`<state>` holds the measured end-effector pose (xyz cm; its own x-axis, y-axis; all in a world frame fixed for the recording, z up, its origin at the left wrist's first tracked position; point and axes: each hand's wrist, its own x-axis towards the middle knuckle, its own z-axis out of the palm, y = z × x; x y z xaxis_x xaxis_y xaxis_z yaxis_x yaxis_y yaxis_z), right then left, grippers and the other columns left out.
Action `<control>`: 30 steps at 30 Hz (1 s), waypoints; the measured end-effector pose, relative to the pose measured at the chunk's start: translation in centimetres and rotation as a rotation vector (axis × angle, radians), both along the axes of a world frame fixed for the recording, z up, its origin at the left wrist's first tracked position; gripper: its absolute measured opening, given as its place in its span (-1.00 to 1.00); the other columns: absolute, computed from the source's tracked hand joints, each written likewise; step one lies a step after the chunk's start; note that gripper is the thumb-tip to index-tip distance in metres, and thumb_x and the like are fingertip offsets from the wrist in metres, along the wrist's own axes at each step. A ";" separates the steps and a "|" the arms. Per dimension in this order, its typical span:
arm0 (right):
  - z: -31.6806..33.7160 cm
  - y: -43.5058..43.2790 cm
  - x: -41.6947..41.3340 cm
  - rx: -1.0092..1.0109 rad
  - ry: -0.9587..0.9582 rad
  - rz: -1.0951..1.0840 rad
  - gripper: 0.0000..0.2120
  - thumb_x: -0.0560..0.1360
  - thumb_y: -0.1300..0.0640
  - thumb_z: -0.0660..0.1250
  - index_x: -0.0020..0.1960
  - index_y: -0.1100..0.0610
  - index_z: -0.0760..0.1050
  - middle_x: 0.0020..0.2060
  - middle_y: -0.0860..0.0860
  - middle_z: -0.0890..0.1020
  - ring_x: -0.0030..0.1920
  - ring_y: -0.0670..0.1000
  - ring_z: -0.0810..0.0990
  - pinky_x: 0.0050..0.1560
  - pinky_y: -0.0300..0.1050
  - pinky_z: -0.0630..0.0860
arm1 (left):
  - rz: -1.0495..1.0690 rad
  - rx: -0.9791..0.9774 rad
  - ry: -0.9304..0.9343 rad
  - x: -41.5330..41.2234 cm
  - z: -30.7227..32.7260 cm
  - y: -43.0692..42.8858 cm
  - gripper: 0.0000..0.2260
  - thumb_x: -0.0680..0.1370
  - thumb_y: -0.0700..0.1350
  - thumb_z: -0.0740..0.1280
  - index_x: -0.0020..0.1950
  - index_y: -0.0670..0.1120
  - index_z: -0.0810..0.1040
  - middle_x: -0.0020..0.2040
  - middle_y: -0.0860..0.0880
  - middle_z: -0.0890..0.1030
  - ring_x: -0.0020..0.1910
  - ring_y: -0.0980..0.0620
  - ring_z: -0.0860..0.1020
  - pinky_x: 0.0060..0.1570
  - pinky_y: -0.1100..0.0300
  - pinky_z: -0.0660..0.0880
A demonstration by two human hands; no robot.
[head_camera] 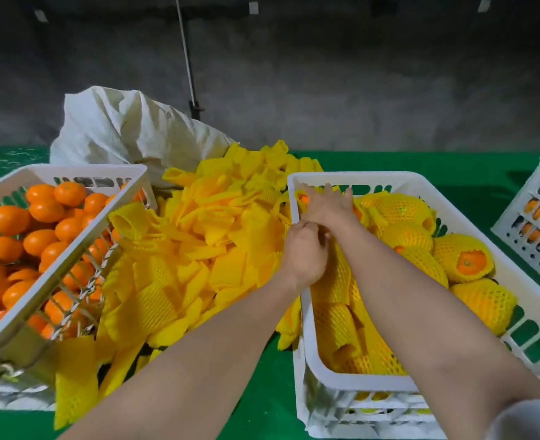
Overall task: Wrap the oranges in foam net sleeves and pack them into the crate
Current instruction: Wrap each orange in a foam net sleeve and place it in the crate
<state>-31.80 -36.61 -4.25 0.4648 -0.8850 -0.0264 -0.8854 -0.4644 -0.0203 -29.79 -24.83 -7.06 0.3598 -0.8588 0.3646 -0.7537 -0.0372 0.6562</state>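
My right hand (326, 206) reaches into the far left corner of the white packing crate (307, 315) and cups an orange (304, 200), of which only slivers show under the fingers. My left hand (305, 254) hovers at the crate's left rim just behind the right wrist, its fingers curled on the top of a yellow foam net sleeve (334, 277) lying inside the crate. Several sleeved oranges (470, 262) fill the crate's right side. A heap of empty yellow sleeves (208, 236) lies between the crates. Bare oranges (40, 217) fill the left white crate (17, 331).
A white woven sack (129, 128) slumps behind the sleeve heap. Another white crate (535, 223) holding oranges stands at the right edge. All rest on a green surface (262, 398). A thin pole (187, 65) rises at the back against a grey wall.
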 end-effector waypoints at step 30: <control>-2.2 15.1 7.6 -0.205 0.343 0.485 -0.74 0.51 0.34 0.15 0.16 0.25 0.47 0.14 0.20 0.55 0.18 0.19 0.49 0.05 0.02 0.46 | 0.075 0.056 0.299 21.8 2.3 20.0 -0.81 0.55 -0.23 0.35 0.15 -0.20 0.59 0.14 -0.13 0.60 0.09 -0.04 0.57 0.06 0.09 0.52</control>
